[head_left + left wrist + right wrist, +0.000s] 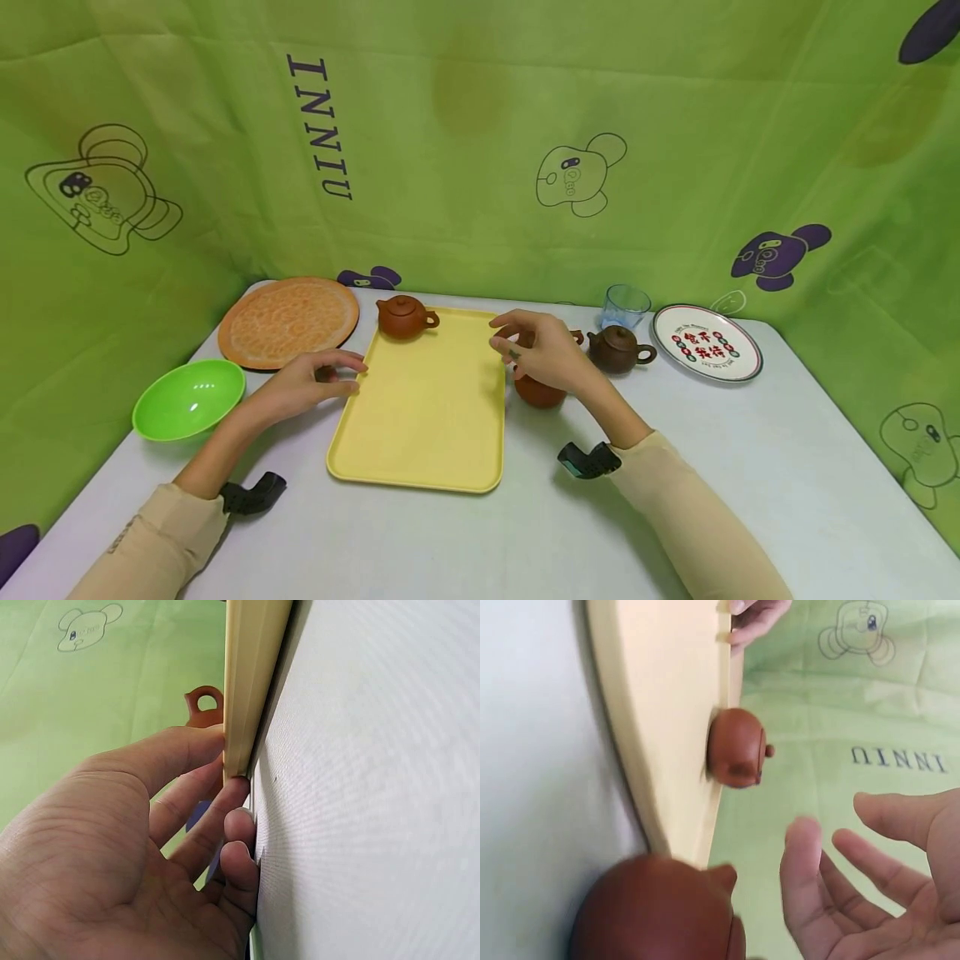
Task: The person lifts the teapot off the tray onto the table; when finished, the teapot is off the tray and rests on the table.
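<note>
A yellow tray (427,425) lies on the white table, with a small reddish-brown teapot (403,320) at its far left corner. At the tray's left side, my left hand (311,385) pinches the rim, thumb above and fingers at the lower edge, as the left wrist view shows. My right hand (551,354) hovers by the tray's right edge with loosely bent fingers and holds nothing. Beneath it, beside the tray, stands a second reddish-brown teapot (540,395), partly hidden by the hand. Apart from the hand, that teapot's rounded body (656,915) appears in the right wrist view.
To the right stand a dark brown teapot (617,352), a bluish glass (625,307) behind it and a white plate (708,343) with red characters. On the left are a round orange patterned mat (288,323) and a green bowl (190,400). Green printed cloth (450,167) encloses the table.
</note>
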`<state>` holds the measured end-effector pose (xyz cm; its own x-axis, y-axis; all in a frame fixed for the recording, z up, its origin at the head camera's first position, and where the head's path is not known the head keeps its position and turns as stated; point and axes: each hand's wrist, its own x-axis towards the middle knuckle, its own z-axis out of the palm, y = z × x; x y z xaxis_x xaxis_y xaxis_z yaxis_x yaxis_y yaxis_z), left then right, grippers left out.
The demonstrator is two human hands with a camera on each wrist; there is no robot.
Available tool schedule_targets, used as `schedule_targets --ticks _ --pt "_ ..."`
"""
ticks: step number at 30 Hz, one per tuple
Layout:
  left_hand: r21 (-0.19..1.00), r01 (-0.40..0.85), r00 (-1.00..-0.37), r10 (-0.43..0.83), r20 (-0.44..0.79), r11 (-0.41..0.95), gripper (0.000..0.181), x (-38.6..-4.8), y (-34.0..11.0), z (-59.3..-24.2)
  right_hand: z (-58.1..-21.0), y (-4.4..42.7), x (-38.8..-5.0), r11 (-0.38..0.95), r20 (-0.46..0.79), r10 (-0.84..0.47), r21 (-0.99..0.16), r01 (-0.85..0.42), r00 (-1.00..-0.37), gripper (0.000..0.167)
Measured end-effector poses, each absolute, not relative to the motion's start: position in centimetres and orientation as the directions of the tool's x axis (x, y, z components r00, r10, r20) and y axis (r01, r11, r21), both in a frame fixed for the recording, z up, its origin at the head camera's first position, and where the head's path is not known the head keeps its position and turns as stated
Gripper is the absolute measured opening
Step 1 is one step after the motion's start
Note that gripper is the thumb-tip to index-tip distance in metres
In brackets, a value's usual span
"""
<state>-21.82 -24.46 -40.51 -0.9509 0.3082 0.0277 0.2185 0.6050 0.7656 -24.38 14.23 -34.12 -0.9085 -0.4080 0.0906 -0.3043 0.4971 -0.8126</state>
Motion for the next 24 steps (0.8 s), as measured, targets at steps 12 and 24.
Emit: schedule_targets --ticks 12,24 --pt "0.767 0.233 -0.948 0.314 0.043 0.598 0.028 -21.9 -24.6 -40.7 -35.9 10.6 -26.1 0.464 0.044 -0.408 -0.850 -0.249 -0.912 0.034" --pt "0.759 0.236 -0.949 0.313 0.044 0.607 0.028 -21.9 -24.5 -40.7 -36.4 8.1 -27.7 0.438 -0.049 -0.383 -0.889 -0.134 -0.922 0.044"
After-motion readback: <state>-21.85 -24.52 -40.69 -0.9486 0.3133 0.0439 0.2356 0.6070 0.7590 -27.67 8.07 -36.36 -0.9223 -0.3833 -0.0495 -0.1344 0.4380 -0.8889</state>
